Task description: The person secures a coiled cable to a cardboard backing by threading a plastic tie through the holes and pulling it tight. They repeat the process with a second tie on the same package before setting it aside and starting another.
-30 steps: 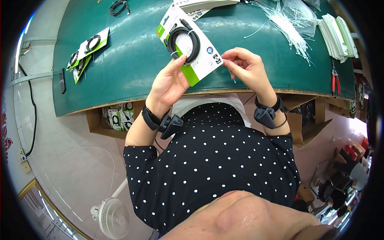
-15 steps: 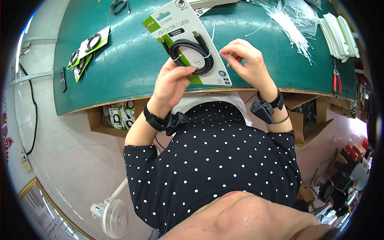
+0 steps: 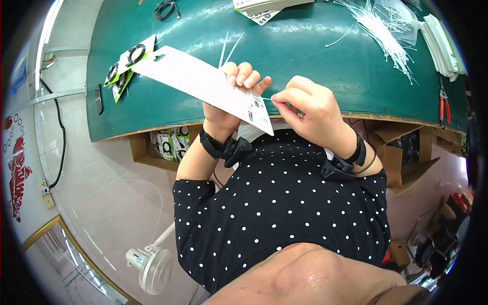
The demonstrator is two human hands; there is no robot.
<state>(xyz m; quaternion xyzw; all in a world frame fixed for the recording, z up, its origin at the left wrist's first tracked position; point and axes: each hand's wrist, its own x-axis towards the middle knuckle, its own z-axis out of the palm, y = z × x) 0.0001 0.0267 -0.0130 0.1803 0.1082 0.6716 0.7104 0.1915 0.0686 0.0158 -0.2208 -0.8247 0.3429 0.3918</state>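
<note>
A flat white cardboard packaging card (image 3: 203, 84), blank back up, is clamped in the left hand (image 3: 231, 96) above the near edge of the smooth green worktable (image 3: 305, 56). Its long axis runs far-left to near-right. The right hand (image 3: 310, 109) pinches a thin white plastic tie (image 3: 268, 98) at the card's near-right end.
</note>
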